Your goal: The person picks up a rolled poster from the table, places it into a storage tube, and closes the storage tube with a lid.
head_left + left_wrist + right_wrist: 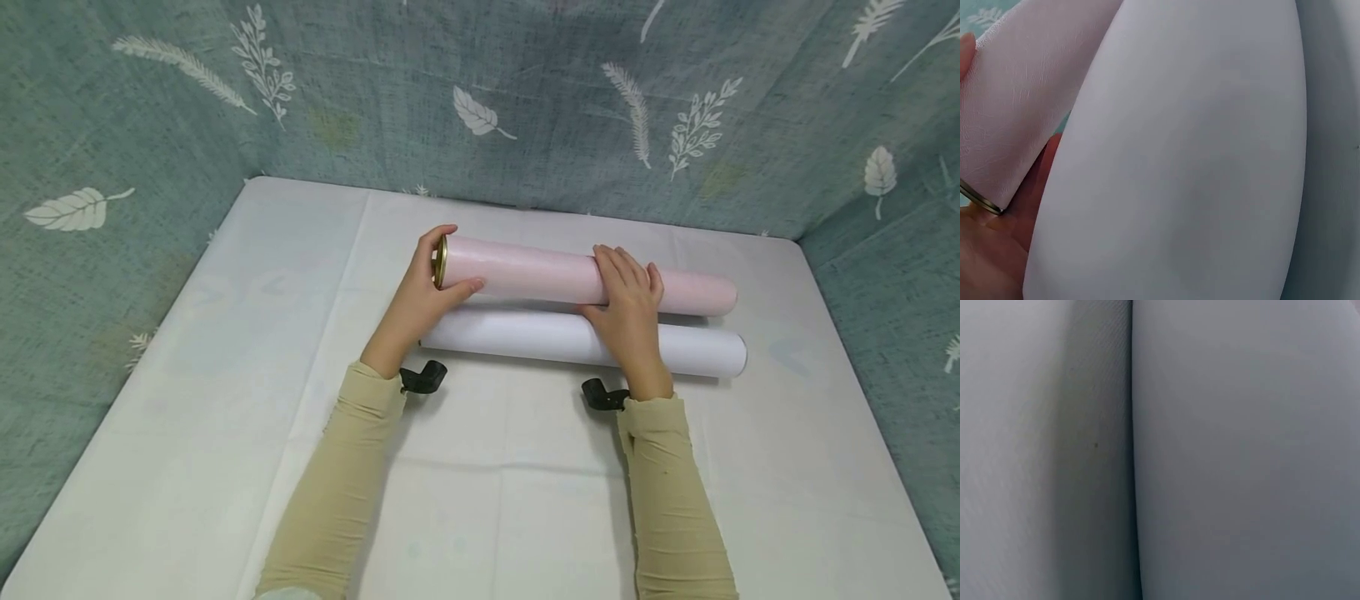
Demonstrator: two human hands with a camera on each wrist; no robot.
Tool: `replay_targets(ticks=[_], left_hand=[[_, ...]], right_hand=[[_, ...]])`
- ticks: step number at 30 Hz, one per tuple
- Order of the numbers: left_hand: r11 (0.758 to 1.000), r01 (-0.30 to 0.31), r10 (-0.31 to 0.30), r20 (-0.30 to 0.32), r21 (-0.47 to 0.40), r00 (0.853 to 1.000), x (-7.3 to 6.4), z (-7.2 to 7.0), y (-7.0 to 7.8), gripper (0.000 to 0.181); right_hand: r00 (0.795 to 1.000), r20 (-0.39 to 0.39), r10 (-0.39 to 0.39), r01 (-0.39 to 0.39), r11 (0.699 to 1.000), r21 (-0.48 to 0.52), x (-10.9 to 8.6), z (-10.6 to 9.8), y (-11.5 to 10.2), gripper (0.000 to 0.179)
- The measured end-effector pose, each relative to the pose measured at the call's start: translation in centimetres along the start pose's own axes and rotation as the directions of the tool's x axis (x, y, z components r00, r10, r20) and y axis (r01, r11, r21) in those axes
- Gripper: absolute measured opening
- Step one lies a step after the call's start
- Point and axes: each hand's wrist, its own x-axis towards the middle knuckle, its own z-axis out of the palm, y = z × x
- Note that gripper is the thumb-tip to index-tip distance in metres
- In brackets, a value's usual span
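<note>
A pink tube point(532, 271) with a gold metal rim at its left end lies behind a white tube point(517, 335), roughly parallel to it. My left hand point(414, 307) grips the pink tube's rimmed end, thumb on the near side and fingers round the far side. Farther right, my right hand point(626, 312) reaches over the white tube and holds the pink one, fingers across its top and thumb on its near side. In the left wrist view the white tube point(1172, 150) hides part of the left hand point(991, 250). The right wrist view shows only the white tube point(1247, 450) and cloth.
Both tubes are over a table point(450, 517) covered with white cloth. A green-grey curtain point(555, 100) with white leaf prints stands along the table's back and sides. Small black devices point(426, 377) are strapped at both wrists, close to the white tube's near side.
</note>
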Motion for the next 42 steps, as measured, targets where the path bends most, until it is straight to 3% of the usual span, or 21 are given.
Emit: replay_targets(ticks=[7,15,21,27,34,42], left_hand=[[0.999,0.011,-0.012,-0.021,-0.031,1.0,0.1,-0.2,0.0,0.076],[0.994,0.039,-0.051,-0.116,-0.102,0.992,0.0,-1.4,-0.5,0.077],[0.968,0.013,-0.057,-0.169,-0.25,0.984,0.6,-1.5,-1.8,0.063],[0.938,-0.021,-0.043,-0.173,-0.347,0.984,0.3,-1.6,-1.8,0.042],[0.889,-0.004,-0.106,-0.214,-0.457,0.971,0.3,-2.3,-2.9,0.034],[0.897,0.045,-0.166,-0.24,-0.44,0.956,0.4,-2.5,-3.6,0.031]], right_hand=[[0.999,0.011,0.043,-0.043,0.999,-0.016,-0.1,0.1,0.0,0.081],[0.996,-0.006,0.089,-0.088,0.996,0.008,-0.1,0.0,-0.1,0.06],[0.994,0.002,0.113,-0.113,0.994,0.011,-0.1,0.0,-0.1,0.053],[0.989,0.006,0.145,-0.145,0.989,0.018,-0.1,0.0,-0.1,0.047],[0.986,0.04,0.164,-0.163,0.987,-0.011,-0.1,0.0,-0.3,0.044],[0.987,0.08,0.14,-0.137,0.99,-0.042,-0.1,0.0,-0.4,0.042]])
